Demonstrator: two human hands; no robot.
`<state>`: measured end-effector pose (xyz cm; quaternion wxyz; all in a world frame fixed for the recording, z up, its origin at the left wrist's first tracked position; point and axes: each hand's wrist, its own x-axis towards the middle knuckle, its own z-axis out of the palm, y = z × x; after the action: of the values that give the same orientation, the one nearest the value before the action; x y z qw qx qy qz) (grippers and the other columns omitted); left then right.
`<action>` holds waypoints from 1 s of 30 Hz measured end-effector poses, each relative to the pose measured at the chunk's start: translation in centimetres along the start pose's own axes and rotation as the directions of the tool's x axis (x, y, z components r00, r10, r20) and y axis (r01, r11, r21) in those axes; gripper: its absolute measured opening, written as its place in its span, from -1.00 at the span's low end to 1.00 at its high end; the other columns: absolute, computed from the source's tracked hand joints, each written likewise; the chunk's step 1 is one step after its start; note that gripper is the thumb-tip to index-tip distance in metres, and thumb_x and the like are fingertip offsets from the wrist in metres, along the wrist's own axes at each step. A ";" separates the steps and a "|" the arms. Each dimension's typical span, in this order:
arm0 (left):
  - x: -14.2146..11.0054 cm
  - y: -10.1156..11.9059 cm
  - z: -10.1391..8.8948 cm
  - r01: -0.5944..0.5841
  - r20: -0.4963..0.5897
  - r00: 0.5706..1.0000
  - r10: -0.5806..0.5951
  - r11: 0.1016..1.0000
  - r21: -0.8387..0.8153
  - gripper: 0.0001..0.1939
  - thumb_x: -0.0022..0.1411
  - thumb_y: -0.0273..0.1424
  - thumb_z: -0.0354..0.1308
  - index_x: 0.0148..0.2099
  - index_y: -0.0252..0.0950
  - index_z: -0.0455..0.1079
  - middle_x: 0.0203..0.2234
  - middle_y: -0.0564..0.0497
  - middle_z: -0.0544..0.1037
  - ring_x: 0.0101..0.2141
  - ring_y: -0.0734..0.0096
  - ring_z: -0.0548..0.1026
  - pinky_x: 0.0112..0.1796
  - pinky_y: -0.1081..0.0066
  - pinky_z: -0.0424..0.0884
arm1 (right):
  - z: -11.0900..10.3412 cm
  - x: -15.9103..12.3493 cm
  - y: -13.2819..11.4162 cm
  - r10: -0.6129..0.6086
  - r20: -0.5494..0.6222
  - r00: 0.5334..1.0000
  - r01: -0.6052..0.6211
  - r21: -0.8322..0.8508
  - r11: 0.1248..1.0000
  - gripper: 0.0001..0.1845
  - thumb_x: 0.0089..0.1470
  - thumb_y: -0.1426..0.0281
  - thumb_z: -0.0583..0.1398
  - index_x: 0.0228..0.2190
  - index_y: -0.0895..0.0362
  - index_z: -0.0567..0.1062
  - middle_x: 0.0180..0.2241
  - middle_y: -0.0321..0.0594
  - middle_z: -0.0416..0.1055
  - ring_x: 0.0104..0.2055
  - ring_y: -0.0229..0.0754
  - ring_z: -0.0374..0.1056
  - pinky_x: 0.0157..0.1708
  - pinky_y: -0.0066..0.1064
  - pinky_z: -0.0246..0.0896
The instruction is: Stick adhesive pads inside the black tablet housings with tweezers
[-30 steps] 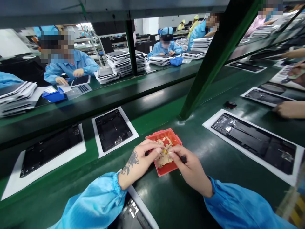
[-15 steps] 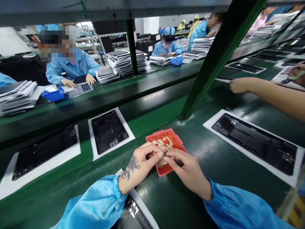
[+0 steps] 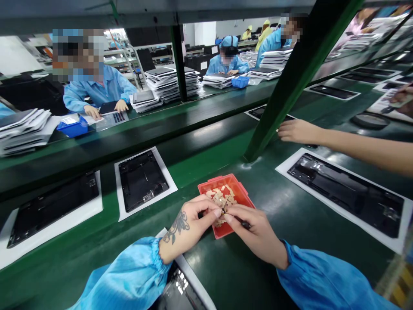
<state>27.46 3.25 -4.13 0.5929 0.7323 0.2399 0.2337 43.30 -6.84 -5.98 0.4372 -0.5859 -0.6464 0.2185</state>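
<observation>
Co-worker's arm [image 3: 355,144] reached in — right hand [image 3: 256,232] grips tweezers [image 3: 240,220], left hand [image 3: 195,221] pinches shut above a red tray [image 3: 240,188] of tan pieces [image 3: 222,199].

A green conveyor bench [image 3: 235,271] carries a red plastic tray [image 3: 234,183] heaped with tan pieces [image 3: 222,199]. Black tablet back housings [image 3: 345,198] lie flat on white paper sheets [image 3: 172,187], well apart, on both sides of the tray.
</observation>
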 end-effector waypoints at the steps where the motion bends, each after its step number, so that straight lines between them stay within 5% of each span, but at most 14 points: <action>1: 0.0 -0.1 0.0 0.000 0.005 1.000 0.000 1.000 -0.004 -0.81 0.23 -0.37 0.14 -0.38 -0.36 0.47 -0.41 -0.03 0.45 -0.34 0.40 0.42 -0.23 0.42 0.32 | 0.0 0.0 0.0 0.000 -0.001 1.000 0.000 -0.008 1.000 -0.79 0.20 0.47 0.06 -0.45 0.14 0.41 -0.50 -0.28 0.33 -0.47 -0.29 0.24 -0.45 -0.46 0.15; 7: 0.0 -0.1 0.1 0.066 0.026 0.998 -0.066 0.998 -0.021 -0.81 0.22 -0.35 0.15 -0.40 -0.35 0.45 -0.43 0.00 0.43 -0.36 0.40 0.39 -0.25 0.42 0.30 | -0.1 -0.1 -0.2 -0.007 -0.024 1.000 0.005 -0.068 0.998 -0.79 0.11 0.52 0.05 -0.53 0.14 0.37 -0.56 -0.30 0.32 -0.53 -0.30 0.21 -0.49 -0.46 0.12; 18: -1.1 -1.6 -2.3 0.193 -0.199 0.955 -0.219 0.971 -0.143 -0.75 0.23 -0.26 0.13 -0.39 -0.34 0.36 -0.52 0.08 0.40 -0.44 0.50 0.32 -0.34 0.48 0.25 | 0.0 -0.1 0.9 0.094 -0.174 0.980 -0.140 -0.276 0.951 -0.73 0.13 0.44 0.09 -0.60 0.12 0.29 -0.61 -0.34 0.25 -0.56 -0.30 0.19 -0.51 -0.46 0.09; 21: -1.2 -1.5 -2.3 0.182 -0.211 0.954 -0.214 0.970 -0.161 -0.76 0.22 -0.25 0.15 -0.39 -0.34 0.35 -0.52 0.08 0.41 -0.44 0.52 0.33 -0.35 0.49 0.26 | 0.0 -0.2 1.5 0.101 -0.194 0.976 -0.156 -0.291 0.944 -0.88 0.13 0.47 0.08 -0.38 0.13 0.43 -0.41 -0.25 0.39 -0.44 -0.25 0.31 -0.42 -0.43 0.20; 24: -1.4 -1.2 -2.1 0.173 -0.214 0.949 -0.231 0.951 -0.258 -0.79 0.21 -0.27 0.15 -0.27 -0.34 0.37 -0.47 0.05 0.45 -0.44 0.51 0.38 -0.36 0.48 0.29 | 0.0 -0.3 1.6 0.059 -0.184 0.981 -0.108 -0.271 0.956 -0.75 0.15 0.50 0.05 -0.17 0.12 0.46 -0.23 -0.16 0.41 -0.31 -0.21 0.37 -0.33 -0.40 0.28; 30: -3.0 -1.5 -3.0 0.173 -0.235 0.939 -0.253 0.934 -0.313 -0.66 0.22 -0.34 0.13 0.04 -0.31 0.35 -0.45 0.06 0.45 -0.45 0.50 0.40 -0.37 0.48 0.32 | -0.1 -0.5 0.6 -0.101 -0.242 0.965 0.055 -0.189 0.980 -0.70 0.18 0.52 0.06 -0.09 0.09 0.48 -0.21 -0.15 0.42 -0.24 -0.19 0.39 -0.31 -0.38 0.31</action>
<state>23.15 3.91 -5.18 0.6765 0.5685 0.3609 0.2980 43.66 -7.24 -6.55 0.4686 -0.6200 -0.6258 0.0656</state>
